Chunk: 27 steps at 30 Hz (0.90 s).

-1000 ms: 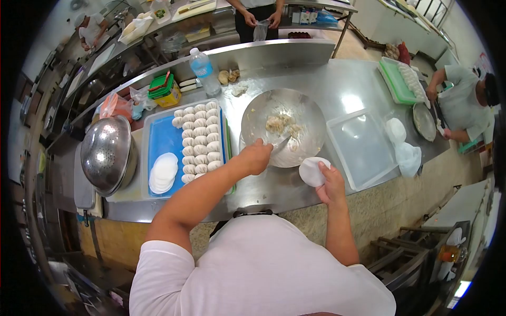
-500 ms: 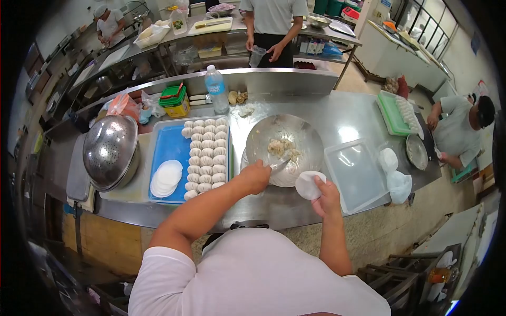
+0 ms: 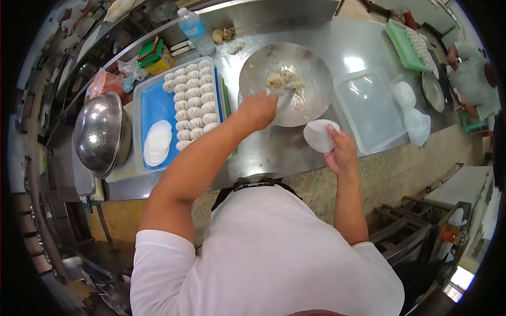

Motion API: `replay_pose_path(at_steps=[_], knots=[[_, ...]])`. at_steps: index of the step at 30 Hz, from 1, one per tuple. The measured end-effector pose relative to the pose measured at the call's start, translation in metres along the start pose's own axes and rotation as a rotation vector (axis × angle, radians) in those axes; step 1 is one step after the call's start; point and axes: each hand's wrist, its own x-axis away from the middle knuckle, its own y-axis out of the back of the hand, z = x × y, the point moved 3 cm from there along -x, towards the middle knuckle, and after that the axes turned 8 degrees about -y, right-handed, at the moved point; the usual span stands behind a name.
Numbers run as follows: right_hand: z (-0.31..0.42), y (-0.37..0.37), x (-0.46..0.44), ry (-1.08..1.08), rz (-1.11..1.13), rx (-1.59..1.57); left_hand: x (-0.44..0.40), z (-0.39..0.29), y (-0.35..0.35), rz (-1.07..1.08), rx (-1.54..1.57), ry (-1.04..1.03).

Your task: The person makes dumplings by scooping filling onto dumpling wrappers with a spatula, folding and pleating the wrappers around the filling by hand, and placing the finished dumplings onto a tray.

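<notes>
My left hand [image 3: 258, 110] is closed round the handle of a metal spatula [image 3: 286, 98], its blade dipping into the wide steel bowl [image 3: 311, 108]. Pale, lumpy filling [image 3: 282, 80] lies in the bowl beside the blade. A round white dough wrapper [image 3: 319, 136] is pinched in my right hand [image 3: 342, 151], thumb on top, just right of the bowl's near edge. To the left, a blue-bottomed tray [image 3: 138, 113] bears rows of pleated dumplings [image 3: 194, 92] and a fanned stack of wrappers [image 3: 158, 142].
An upturned steel colander [image 3: 97, 134] stands far left. Behind the tray are a yellow-green tub [image 3: 155, 57] and a water bottle [image 3: 195, 31]. A translucent plastic lid [image 3: 369, 113] and white plastic bags [image 3: 419, 126] lie right. A co-worker [image 3: 472, 79] is beside a green tray [image 3: 408, 47].
My view has tilted downward, so the table sits higher in the picture. The spatula stays in the bowl at the filling, and the wrapper remains in my right hand.
</notes>
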Motion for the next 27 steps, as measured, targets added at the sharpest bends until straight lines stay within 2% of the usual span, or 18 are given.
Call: replay_pose_path(at_steps=[4,7,8,11,13,15,19,21,23,25,27], knots=[[-0.004,0.009,0.009,-0.009,-0.037,-0.013,0.008,0.002,0.049,0.014,-0.063,0.040],[-0.008,0.020,0.014,-0.010,-0.057,-0.037,0.004,0.020,0.038,0.027,-0.039,0.131],[-0.011,0.024,0.015,-0.019,-0.064,-0.042,0.003,0.019,0.021,0.073,-0.063,0.050],[-0.015,0.032,0.012,-0.028,-0.107,-0.056,0.011,0.002,0.020,0.134,-0.025,-0.023],[-0.016,0.036,0.018,-0.011,-0.155,-0.037,0.006,0.019,0.024,0.047,0.001,-0.011],[-0.016,0.036,0.021,-0.043,-0.160,-0.038,0.000,0.039,0.026,-0.171,-0.034,0.004],[-0.025,0.040,0.026,-0.030,-0.126,-0.059,-0.009,0.031,0.013,-0.048,-0.126,-0.067],[-0.029,0.036,0.033,-0.015,-0.141,-0.062,-0.005,0.019,0.014,0.118,-0.152,-0.080],[-0.035,0.033,0.044,0.005,-0.167,-0.061,-0.019,0.047,0.006,0.059,-0.138,-0.191],[-0.041,0.029,0.055,0.023,-0.173,-0.067,-0.030,0.066,0.006,-0.126,-0.112,-0.097],[-0.049,0.024,0.066,0.015,-0.216,-0.050,-0.038,0.066,-0.006,-0.093,-0.125,-0.113]])
